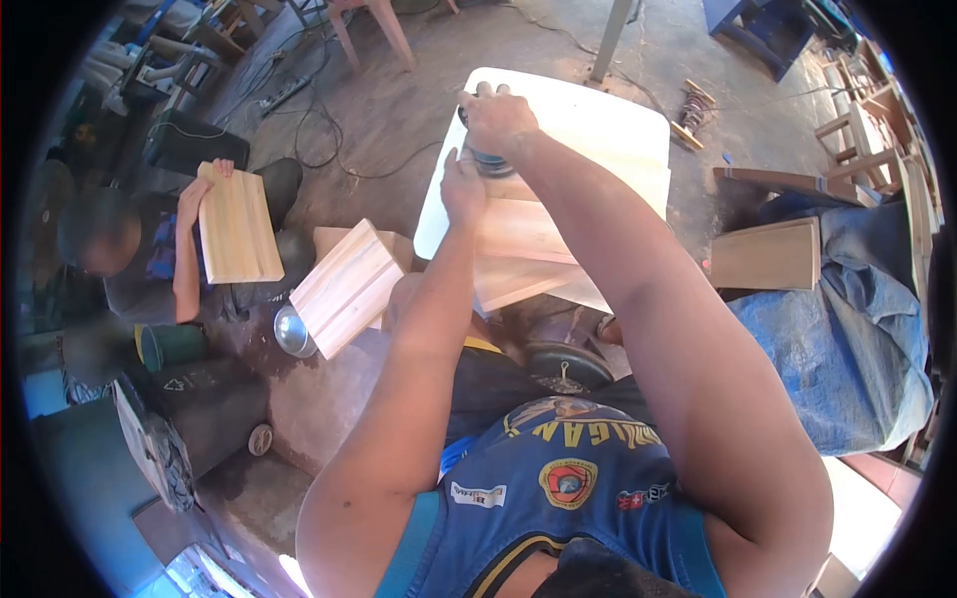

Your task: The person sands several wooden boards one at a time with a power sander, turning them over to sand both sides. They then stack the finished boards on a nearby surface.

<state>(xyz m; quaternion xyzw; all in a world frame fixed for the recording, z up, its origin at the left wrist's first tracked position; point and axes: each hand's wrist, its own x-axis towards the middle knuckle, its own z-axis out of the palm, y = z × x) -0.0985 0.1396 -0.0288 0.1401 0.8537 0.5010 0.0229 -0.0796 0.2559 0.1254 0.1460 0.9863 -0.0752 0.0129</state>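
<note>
A white table (608, 110) stands in front of me with a light wooden board (523, 231) lying on it. My right hand (500, 120) is closed over the top of a dark round tool (488, 164), whose disc sits at the board's far left part. Beside the tool, lower left, is my left hand (464, 189), near the board's left edge; its fingers are partly hidden, and whether it grips the tool or the board cannot be made out. Another wooden piece (533, 279) shows at the table's near edge, below the board.
At the left a co-worker (184, 234) holds a wooden board (239, 227). Stacked boards (349, 284) stand near a metal bowl (293, 331). More boards (766, 254) and a blue tarp (837, 339) are at right. A cable (334, 135) crosses the floor.
</note>
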